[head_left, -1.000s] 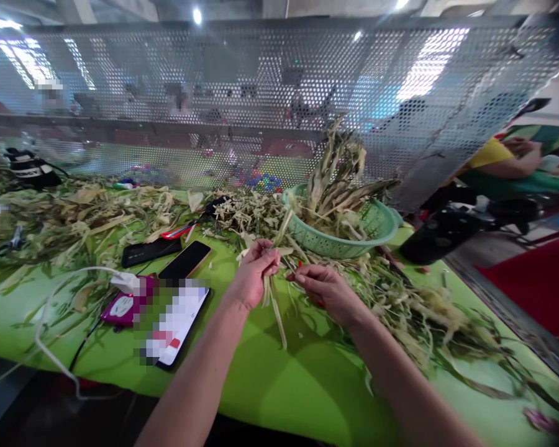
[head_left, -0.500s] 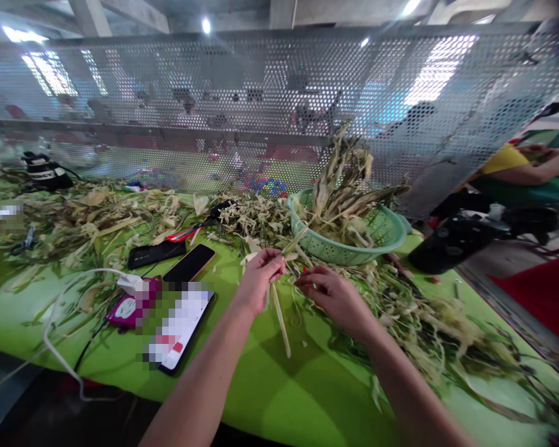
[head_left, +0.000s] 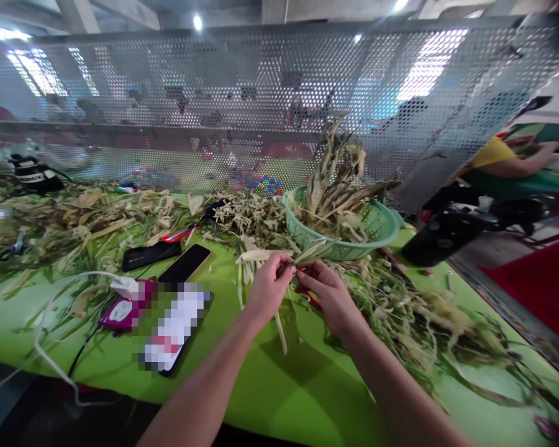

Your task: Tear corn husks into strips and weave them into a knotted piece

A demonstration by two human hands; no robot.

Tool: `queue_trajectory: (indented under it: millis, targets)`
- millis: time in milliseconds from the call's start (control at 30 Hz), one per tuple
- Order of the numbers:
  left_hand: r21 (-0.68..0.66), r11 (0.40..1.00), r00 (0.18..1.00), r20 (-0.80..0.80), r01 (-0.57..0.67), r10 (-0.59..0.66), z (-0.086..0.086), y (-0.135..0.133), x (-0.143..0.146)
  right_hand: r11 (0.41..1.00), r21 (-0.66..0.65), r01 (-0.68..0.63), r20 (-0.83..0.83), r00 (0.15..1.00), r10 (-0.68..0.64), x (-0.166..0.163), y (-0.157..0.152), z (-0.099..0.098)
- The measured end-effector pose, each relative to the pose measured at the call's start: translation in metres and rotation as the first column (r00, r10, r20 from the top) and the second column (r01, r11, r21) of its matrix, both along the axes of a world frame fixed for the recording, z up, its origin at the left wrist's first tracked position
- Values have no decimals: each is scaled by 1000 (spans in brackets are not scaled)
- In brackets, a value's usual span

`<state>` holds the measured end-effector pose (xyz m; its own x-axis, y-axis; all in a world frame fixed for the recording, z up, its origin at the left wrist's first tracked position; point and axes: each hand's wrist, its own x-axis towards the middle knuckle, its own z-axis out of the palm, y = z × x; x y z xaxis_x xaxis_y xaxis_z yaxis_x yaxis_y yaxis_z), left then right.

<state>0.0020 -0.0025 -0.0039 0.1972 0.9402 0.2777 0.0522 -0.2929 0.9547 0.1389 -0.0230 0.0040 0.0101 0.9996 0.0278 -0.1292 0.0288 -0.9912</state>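
Note:
Over the green table, my left hand [head_left: 271,287] pinches a pale green strip of corn husk [head_left: 314,250] whose end points up to the right. My right hand [head_left: 330,293] has come in beside it, thumb and fingertips closed on the same husk close to the left fingers. A red handle [head_left: 313,300] shows under the right palm; the rest of that tool is hidden. Below my left hand a narrow pale strip [head_left: 281,334] hangs or lies; which one I cannot tell. Just beyond both hands stands a green plastic basket [head_left: 345,249] holding dried husks [head_left: 328,180].
Husk scraps [head_left: 97,211] heap along the back and left; more fibres [head_left: 428,310] lie at right. Phones [head_left: 186,268], a purple power bank [head_left: 125,307] with a white cable, and scissors [head_left: 13,247] are at left. A black bottle [head_left: 431,239] stands right, before a perforated metal screen [head_left: 242,93].
My right hand has moved left and up to meet my left hand at the husk. The view has shifted slightly, and a broad pale husk now shows behind the left fingers.

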Motion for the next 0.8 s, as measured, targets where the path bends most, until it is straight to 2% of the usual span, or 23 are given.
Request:
queue_trajectory:
  millis: [133, 233, 300, 433, 500, 633, 800]
  targets:
    - [19, 997, 996, -40, -75, 76, 0, -1, 2, 983, 109, 146, 154, 975, -161, -2, -2, 1]
    - [33, 992, 990, -75, -118, 120, -1, -2, 3, 977, 121, 175, 209, 958, -197, -4, -4, 2]
    - [12, 997, 993, -86, -75, 75, -2, -2, 3, 975, 105, 195, 226, 950, -214, -2, -3, 2]
    - [-136, 978, 988, 30, 155, -152, 0, 1, -3, 971, 107, 216, 212, 949, -234, 7, 2, 0]
    - [-157, 969, 982, 42, 189, -185, 3, 2, -7, 973, 106, 206, 204, 953, -225, 13, 5, -1]
    - [-51, 990, 986, -98, 134, -138, 9, 2, -14, 974, 55, 218, 227, 948, -225, 19, 7, -2]
    - [54, 980, 967, -181, 191, -178, 13, 0, -15, 977, 56, 206, 259, 942, -214, 21, 7, -1]
